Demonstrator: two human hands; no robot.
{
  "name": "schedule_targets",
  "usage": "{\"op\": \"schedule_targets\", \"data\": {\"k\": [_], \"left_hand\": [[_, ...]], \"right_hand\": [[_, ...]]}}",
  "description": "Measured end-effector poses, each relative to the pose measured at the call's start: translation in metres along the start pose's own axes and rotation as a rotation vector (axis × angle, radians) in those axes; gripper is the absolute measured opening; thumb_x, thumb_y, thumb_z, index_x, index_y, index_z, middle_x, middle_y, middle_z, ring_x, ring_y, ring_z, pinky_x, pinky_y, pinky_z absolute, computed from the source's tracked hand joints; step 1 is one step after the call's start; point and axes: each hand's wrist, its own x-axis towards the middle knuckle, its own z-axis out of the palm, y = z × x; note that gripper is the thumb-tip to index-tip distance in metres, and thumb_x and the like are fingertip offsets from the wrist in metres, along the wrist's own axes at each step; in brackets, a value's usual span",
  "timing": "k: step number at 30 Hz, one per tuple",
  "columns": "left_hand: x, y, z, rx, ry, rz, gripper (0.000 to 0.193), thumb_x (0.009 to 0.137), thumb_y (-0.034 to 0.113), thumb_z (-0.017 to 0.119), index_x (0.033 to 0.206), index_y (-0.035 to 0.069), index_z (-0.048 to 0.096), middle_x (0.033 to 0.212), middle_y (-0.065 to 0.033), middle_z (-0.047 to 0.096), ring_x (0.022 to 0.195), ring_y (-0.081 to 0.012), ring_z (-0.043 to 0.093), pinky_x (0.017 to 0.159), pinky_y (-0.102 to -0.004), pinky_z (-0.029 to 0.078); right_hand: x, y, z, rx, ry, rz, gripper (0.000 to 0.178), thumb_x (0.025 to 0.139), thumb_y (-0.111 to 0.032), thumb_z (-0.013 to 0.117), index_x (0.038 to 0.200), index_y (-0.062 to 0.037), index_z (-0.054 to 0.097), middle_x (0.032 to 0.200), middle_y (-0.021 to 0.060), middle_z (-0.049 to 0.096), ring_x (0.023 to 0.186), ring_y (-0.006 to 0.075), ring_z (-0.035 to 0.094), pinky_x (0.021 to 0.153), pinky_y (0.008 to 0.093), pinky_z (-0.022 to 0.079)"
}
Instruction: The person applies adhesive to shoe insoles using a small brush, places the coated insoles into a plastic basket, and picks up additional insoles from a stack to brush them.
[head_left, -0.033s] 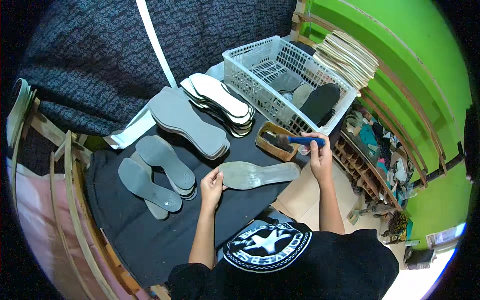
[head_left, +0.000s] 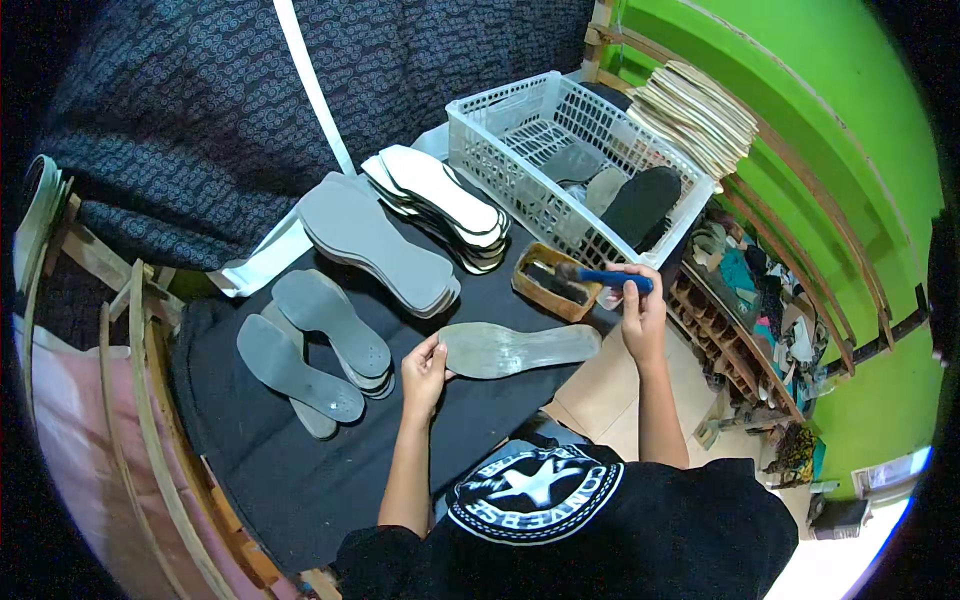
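My left hand [head_left: 424, 371] pinches the broad end of a greyish shoe insole [head_left: 520, 350], held flat over the black-covered table. The insole's surface has a wet-looking sheen toward its narrow end. In my right hand [head_left: 641, 305] is a brush with a blue handle [head_left: 612, 280], gripped between thumb and fingers. Its dark bristle end [head_left: 568, 272] is at a tan rectangular container [head_left: 548, 297] with dark stuff inside; whether the bristles touch the contents I cannot tell. To the left lie grey insoles [head_left: 300, 368] and a small overlapping pile of more insoles [head_left: 335, 325].
Behind the insole are a stack of larger grey soles [head_left: 375, 240] and a white-and-black stack [head_left: 445, 200]. A white plastic crate [head_left: 520, 165] holds several soles. Cream sheets [head_left: 690, 120] lie piled beside it. A cluttered wooden shelf [head_left: 735, 350] stands right; wooden rails [head_left: 150, 400] run left.
The brush has shifted slightly left over the tan container, with a small tilt of my right hand. My left hand and the insole stay in place.
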Motion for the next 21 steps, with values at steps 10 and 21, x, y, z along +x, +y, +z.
{"op": "schedule_targets", "data": {"k": [10, 21], "left_hand": [[0.001, 0.009, -0.012, 0.105, -0.040, -0.071, 0.027, 0.083, 0.014, 0.046, 0.106, 0.001, 0.049, 0.088, -0.0034, 0.057, 0.072, -0.0092, 0.056, 0.059, -0.0224, 0.047], [0.010, 0.004, -0.022, 0.055, -0.071, -0.101, 0.028, 0.084, 0.020, 0.043, 0.103, 0.001, 0.052, 0.086, -0.0030, 0.058, 0.070, -0.0080, 0.054, 0.060, -0.0209, 0.044]], "right_hand": [[-0.003, 0.002, 0.002, 0.246, 0.364, -0.060, 0.021, 0.087, -0.019, 0.036, 0.099, -0.0027, 0.033, 0.096, 0.0157, 0.050, 0.065, 0.0128, 0.052, 0.056, 0.0231, 0.045], [-0.019, -0.011, 0.031, 0.567, 0.375, 0.208, 0.023, 0.087, -0.031, 0.037, 0.090, -0.0082, 0.037, 0.078, 0.0088, 0.052, 0.048, 0.0079, 0.045, 0.040, 0.0172, 0.037]]}}
